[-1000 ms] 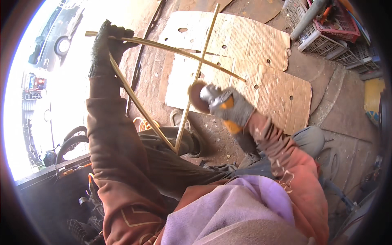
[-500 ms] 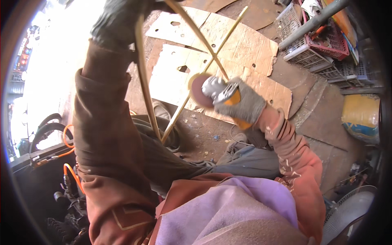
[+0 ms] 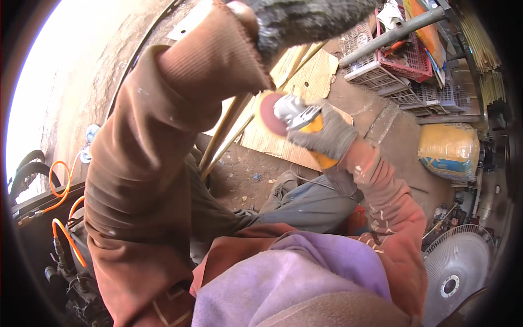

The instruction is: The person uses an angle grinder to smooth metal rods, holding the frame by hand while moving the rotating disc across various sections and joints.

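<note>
My right hand (image 3: 326, 131), in a grey work glove, is wrapped round a yellow and silver angle grinder (image 3: 297, 114). Its round reddish-brown disc (image 3: 271, 113) faces left, close beside thin gold-coloured metal bars (image 3: 231, 128). The bars slant up from near my left knee and pass behind my left sleeve. My left hand (image 3: 310, 24), in a dark grey glove, is raised at the top edge, reaching right over the upper bars. Its fingers are blurred and partly hidden, so its hold on the bars cannot be made out.
Flattened cardboard (image 3: 272, 143) lies on the floor ahead. Plastic crates (image 3: 376, 73) and a grey pipe (image 3: 395, 38) stand at the upper right. Below them are a yellow wrapped bundle (image 3: 449, 147) and a fan (image 3: 455, 278). An orange hose (image 3: 68, 242) loops at the left.
My left arm has swung right across the upper view, now covering much of the bars. The bars have shifted and look closer together. The grinder stays nearly where it was in my right hand.
</note>
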A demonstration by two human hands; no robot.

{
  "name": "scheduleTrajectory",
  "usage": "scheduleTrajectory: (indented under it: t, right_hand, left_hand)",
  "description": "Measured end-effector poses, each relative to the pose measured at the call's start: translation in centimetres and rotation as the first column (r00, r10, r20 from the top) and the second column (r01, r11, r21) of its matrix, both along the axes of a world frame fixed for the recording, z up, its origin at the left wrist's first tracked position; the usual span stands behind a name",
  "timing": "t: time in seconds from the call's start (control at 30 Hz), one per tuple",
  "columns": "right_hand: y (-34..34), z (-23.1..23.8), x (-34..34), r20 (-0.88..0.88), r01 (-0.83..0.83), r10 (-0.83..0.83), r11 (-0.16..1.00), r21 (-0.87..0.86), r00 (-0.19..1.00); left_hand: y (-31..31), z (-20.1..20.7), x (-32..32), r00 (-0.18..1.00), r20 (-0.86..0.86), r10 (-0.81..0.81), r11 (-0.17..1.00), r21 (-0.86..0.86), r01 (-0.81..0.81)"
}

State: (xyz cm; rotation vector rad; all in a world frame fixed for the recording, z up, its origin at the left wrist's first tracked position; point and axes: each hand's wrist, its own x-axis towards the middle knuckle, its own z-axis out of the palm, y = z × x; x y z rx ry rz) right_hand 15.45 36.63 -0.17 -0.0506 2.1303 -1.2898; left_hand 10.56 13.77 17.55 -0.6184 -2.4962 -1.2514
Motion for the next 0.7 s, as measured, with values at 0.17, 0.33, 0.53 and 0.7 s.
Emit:
scheduleTrajectory:
  t: [0.17,0.33,0.53,0.7]
  right_hand:
    - [-2.9,1.9,3.2,-0.076,-0.215,0.231,0.962,0.169,0.97]
    - [0.3,-0.3,-0.1,-0.06,-0.093,0.096,0.994,0.06,0.994]
    - [-2.8,3.0,1.1,-0.076,-0.202,0.223,0.954,0.22,0.972]
    - [-3.4,2.0,2.4,-0.038,-0.245,0.245,0.97,0.012,0.969]
  left_hand:
    - [0.2,0.8,1.0,0.995,0.096,-0.03,0.998,0.065,0.023]
    - [1.3,2.6,1.8,0.967,0.232,-0.11,0.992,0.091,0.091]
    - [3.2,0.0,2.1,0.994,-0.086,-0.065,0.998,0.011,0.066]
    - [3.0,-2.3,-2.4,0.879,-0.445,-0.169,0.937,-0.35,0.003]
